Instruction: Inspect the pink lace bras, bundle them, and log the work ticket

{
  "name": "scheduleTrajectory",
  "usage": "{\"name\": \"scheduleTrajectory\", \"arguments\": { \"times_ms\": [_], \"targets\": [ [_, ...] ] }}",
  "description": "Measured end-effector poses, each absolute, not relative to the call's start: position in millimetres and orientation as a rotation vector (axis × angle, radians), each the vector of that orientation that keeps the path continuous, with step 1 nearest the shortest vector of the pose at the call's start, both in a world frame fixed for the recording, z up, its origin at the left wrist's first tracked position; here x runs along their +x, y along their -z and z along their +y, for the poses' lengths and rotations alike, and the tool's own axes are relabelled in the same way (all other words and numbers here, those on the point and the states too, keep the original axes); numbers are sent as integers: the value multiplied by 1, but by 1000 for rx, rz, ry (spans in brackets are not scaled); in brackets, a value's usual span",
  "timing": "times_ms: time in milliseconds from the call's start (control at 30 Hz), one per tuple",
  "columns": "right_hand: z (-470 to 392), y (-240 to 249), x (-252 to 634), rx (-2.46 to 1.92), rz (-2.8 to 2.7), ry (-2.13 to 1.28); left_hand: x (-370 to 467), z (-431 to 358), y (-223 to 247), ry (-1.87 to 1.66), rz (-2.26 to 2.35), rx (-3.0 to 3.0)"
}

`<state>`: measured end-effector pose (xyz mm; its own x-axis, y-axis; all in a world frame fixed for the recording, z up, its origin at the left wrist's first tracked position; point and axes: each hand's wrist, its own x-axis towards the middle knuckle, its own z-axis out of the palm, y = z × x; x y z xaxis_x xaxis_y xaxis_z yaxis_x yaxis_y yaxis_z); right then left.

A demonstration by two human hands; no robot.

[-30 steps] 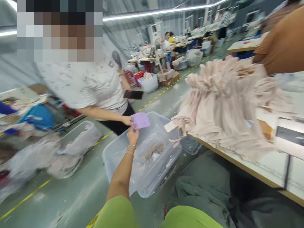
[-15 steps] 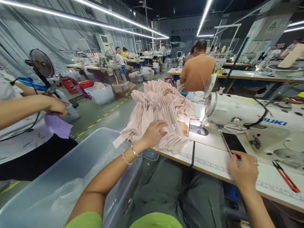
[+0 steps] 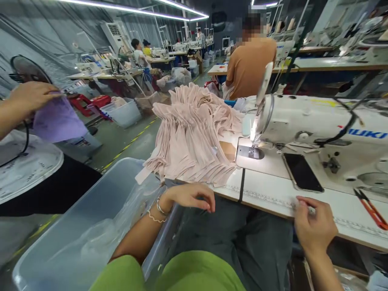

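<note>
My left hand point(image 3: 192, 197) hangs over my lap, just below the table edge, with thumb and bent fingers apart and nothing in it. Beyond it a large heap of pale pink fabric pieces point(image 3: 188, 137) is fanned out in layers on the sewing table point(image 3: 266, 186), one strip hanging over its left edge. By the front edge of the table is my right hand point(image 3: 317, 224), its thumb and forefinger close together. Their tips are blurred, and I cannot make out what is between them. A dark-screened phone point(image 3: 303, 171) lies just beyond this hand.
A white sewing machine point(image 3: 303, 121) stands lit at the right; red-handled thread snips point(image 3: 371, 210) lie before it. A translucent bin point(image 3: 75, 222) holding clear plastic is at my left. Another person's hand point(image 3: 33, 97) there holds lilac fabric point(image 3: 59, 119). A person in orange point(image 3: 250, 68) sits ahead.
My left hand has come off the pink fabric, down towards my lap. My right hand has drawn back from the phone. The neighbour's hand has raised the lilac fabric, and my view has tilted down.
</note>
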<state>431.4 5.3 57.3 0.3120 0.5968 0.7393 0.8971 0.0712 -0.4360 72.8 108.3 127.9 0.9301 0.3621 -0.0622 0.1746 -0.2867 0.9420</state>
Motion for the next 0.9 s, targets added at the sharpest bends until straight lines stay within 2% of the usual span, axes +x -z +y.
{"name": "scheduleTrajectory", "arguments": {
  "times_ms": [100, 267, 333, 367, 500, 633, 767, 900],
  "targets": [
    [13, -59, 431, -1698, -1313, 367, 60, 88, -71, -55, 817, 1813],
    [1, -46, 427, -1602, -1325, 472, 62, 54, -13, -157, 980, 1795],
    [-22, -31, 414, -1575, -1425, 408, 67, 50, 4, -214, 994, 1880],
    [-36, -20, 405, -1589, -1518, 268, 70, 51, 15, -276, 1032, 1963],
    [-82, 33, 370, -1856, -1503, 118, 86, 68, 62, -478, 1311, 2242],
    [-124, 75, 372, -2108, -1164, 137, 91, 85, 78, -468, 1169, 2341],
    [-178, 89, 392, -2231, -1013, 123, 65, 89, 81, -422, 1074, 2302],
    [-242, 83, 425, -2367, -877, 167, 26, 79, 94, -4, 1041, 2064]
  ]
}}
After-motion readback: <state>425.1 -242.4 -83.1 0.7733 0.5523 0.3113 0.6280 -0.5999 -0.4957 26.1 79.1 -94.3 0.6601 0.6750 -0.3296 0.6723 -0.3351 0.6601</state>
